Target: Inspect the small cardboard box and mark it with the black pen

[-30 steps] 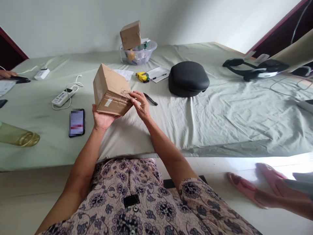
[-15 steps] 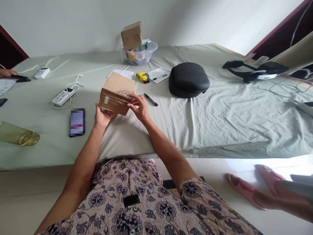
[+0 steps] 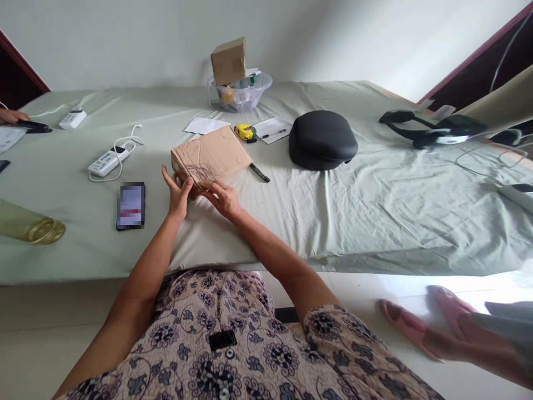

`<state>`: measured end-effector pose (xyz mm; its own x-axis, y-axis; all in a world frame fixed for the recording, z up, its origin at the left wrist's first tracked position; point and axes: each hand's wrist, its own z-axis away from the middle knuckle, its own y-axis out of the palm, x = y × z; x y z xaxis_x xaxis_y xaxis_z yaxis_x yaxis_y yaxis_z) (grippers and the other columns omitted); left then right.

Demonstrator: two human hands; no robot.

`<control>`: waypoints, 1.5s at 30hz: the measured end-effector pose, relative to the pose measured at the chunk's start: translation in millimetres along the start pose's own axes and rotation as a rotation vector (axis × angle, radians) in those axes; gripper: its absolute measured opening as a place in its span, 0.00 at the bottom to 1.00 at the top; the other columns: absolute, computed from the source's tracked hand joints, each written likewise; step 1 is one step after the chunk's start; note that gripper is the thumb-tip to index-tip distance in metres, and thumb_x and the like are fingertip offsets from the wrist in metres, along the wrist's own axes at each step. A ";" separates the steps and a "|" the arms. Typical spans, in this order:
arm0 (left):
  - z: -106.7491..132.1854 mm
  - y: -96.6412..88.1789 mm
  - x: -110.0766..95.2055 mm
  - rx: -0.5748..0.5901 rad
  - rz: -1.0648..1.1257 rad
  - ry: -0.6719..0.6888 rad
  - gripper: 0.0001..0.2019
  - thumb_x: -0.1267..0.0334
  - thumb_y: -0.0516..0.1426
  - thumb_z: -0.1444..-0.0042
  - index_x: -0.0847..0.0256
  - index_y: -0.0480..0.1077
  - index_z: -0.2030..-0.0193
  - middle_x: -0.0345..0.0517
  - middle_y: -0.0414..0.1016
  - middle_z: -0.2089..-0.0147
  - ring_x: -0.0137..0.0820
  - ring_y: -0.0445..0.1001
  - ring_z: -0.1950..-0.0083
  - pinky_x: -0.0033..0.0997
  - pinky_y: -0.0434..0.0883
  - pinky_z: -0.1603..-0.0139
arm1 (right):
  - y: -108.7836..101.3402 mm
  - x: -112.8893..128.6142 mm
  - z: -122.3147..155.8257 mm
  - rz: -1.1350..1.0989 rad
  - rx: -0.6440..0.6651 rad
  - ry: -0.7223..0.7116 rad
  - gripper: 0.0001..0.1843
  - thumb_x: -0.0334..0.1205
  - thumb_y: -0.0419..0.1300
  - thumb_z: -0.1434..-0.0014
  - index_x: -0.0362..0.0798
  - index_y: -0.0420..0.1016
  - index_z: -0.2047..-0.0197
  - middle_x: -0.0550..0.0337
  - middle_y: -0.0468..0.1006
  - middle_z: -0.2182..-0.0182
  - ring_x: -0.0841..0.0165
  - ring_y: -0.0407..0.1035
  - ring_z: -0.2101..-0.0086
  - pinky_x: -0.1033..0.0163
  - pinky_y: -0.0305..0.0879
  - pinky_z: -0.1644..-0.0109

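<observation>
A brown cardboard box (image 3: pixel 212 155), wrapped in clear tape, lies flat on the green sheet (image 3: pixel 375 211) in front of me. My left hand (image 3: pixel 178 194) rests against its near left corner with the fingers stretched upward. My right hand (image 3: pixel 225 199) has its fingers curled on the box's near edge. A black pen (image 3: pixel 260 173) lies just right of the box.
A phone (image 3: pixel 130 205), a white power strip (image 3: pixel 106 161) and a yellowish bottle (image 3: pixel 29 225) lie left. Behind are a tape measure (image 3: pixel 244 131), papers, a black case (image 3: pixel 322 140), a bowl (image 3: pixel 241 94) with a second box (image 3: pixel 229 60). Another person's hand (image 3: pixel 10 115) shows far left, slippered feet (image 3: pixel 416 328) right.
The box was held tilted up in both hands; it has been turned and lowered flat onto the sheet. My left hand moved from under it to its near corner.
</observation>
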<state>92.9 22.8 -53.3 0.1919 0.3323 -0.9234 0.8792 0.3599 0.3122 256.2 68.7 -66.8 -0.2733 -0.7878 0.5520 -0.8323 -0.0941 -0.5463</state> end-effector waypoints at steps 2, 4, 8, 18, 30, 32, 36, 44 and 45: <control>-0.1 2.9 0.3 0.005 -0.076 0.065 0.63 0.36 0.73 0.60 0.40 0.42 0.23 0.54 0.59 0.25 0.48 0.62 0.24 0.45 0.67 0.29 | 1.6 4.6 0.7 0.056 0.041 -0.003 0.26 0.61 0.52 0.29 0.54 0.81 0.44 0.52 0.84 0.60 0.65 0.80 0.59 0.62 0.75 0.52; -0.9 5.2 -0.3 0.025 -0.135 0.080 0.60 0.36 0.72 0.59 0.43 0.45 0.24 0.55 0.61 0.26 0.49 0.63 0.25 0.48 0.67 0.28 | 0.9 7.5 0.1 0.082 0.046 0.004 0.26 0.61 0.52 0.29 0.54 0.82 0.44 0.52 0.85 0.61 0.66 0.80 0.60 0.63 0.75 0.53; -3.5 4.7 -0.8 -0.001 -0.180 0.094 0.53 0.40 0.71 0.55 0.47 0.53 0.26 0.54 0.63 0.26 0.48 0.65 0.26 0.47 0.67 0.28 | -5.3 8.4 -2.2 0.074 0.017 0.076 0.26 0.62 0.55 0.31 0.55 0.82 0.44 0.53 0.86 0.58 0.65 0.81 0.60 0.63 0.75 0.54; -1.5 1.6 -19.9 -0.103 0.083 0.021 0.28 0.56 0.70 0.54 0.50 0.75 0.43 0.44 0.80 0.47 0.42 0.76 0.37 0.33 0.75 0.42 | -36.0 -33.2 -12.5 -0.097 -0.387 0.268 0.32 0.67 0.62 0.40 0.54 0.78 0.42 0.64 0.76 0.73 0.68 0.69 0.73 0.59 0.73 0.61; -2.6 -0.9 -27.2 -0.089 0.157 0.010 0.20 0.61 0.67 0.53 0.53 0.79 0.51 0.43 0.82 0.49 0.43 0.76 0.37 0.32 0.76 0.44 | -51.1 -48.0 -15.7 -0.281 -0.524 0.376 0.27 0.68 0.56 0.35 0.52 0.78 0.54 0.70 0.61 0.79 0.72 0.56 0.78 0.64 0.60 0.70; -4.2 -2.2 -26.1 -0.101 0.179 -0.010 0.18 0.61 0.66 0.52 0.54 0.79 0.52 0.43 0.83 0.50 0.42 0.77 0.38 0.32 0.76 0.44 | -53.7 -46.8 -16.4 -0.262 -0.532 0.376 0.29 0.69 0.56 0.36 0.50 0.78 0.59 0.68 0.63 0.78 0.72 0.58 0.76 0.64 0.61 0.68; -9.5 -4.7 -23.3 -0.118 0.304 -0.133 0.13 0.58 0.64 0.47 0.57 0.78 0.55 0.45 0.84 0.49 0.41 0.79 0.41 0.35 0.77 0.44 | -59.2 -41.5 -18.8 -0.203 -0.578 0.308 0.29 0.70 0.58 0.38 0.51 0.80 0.63 0.62 0.73 0.72 0.69 0.66 0.68 0.61 0.67 0.59; -14.1 -11.3 -22.9 -0.069 0.387 -0.337 0.15 0.55 0.59 0.41 0.59 0.78 0.52 0.48 0.84 0.49 0.41 0.80 0.42 0.41 0.78 0.43 | -52.2 -54.4 -20.5 -0.382 -0.547 0.283 0.26 0.68 0.59 0.38 0.54 0.81 0.56 0.58 0.79 0.61 0.65 0.73 0.58 0.55 0.72 0.49; -13.9 -11.6 -23.0 -0.056 0.393 -0.357 0.16 0.54 0.59 0.41 0.59 0.78 0.52 0.49 0.84 0.49 0.42 0.80 0.42 0.42 0.79 0.43 | -50.7 -57.9 -20.4 -0.406 -0.527 0.277 0.26 0.67 0.58 0.37 0.54 0.81 0.55 0.57 0.79 0.60 0.65 0.73 0.58 0.56 0.73 0.50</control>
<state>72.2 23.1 -32.6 0.6474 0.1375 -0.7497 0.6884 0.3168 0.6525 304.4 131.5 -58.2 0.0533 -0.5632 0.8246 -0.9971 0.0143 0.0742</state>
